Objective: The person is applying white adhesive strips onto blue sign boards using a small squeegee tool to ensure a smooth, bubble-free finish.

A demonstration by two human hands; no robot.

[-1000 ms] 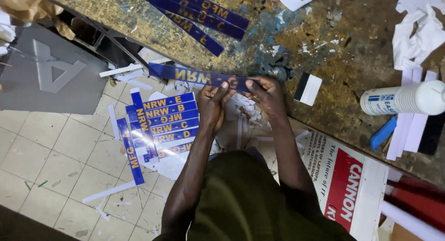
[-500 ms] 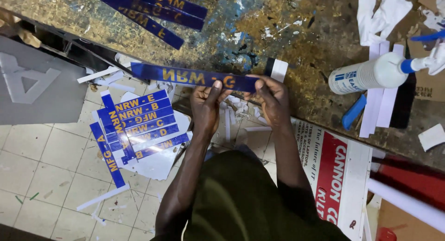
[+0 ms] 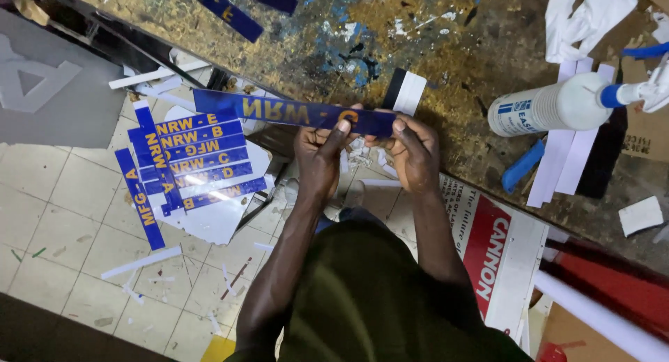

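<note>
At the near edge of the paint-stained worktop (image 3: 488, 27), the left hand (image 3: 317, 153) and right hand (image 3: 412, 153) both pinch the right end of a long blue plastic strip with orange letters (image 3: 279, 112), held level just above the edge. A white squeeze bottle with a blue nozzle (image 3: 550, 108) lies toward the worktop's right edge.

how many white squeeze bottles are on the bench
1: the white bottle lies on its side at the bench's right, blue nozzle pointing right, beyond the right hand. Others may be out of view.

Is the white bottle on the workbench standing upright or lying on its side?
Lying on its side. The white bottle rests lengthwise on the workbench, its blue nozzle pointing right.
</note>
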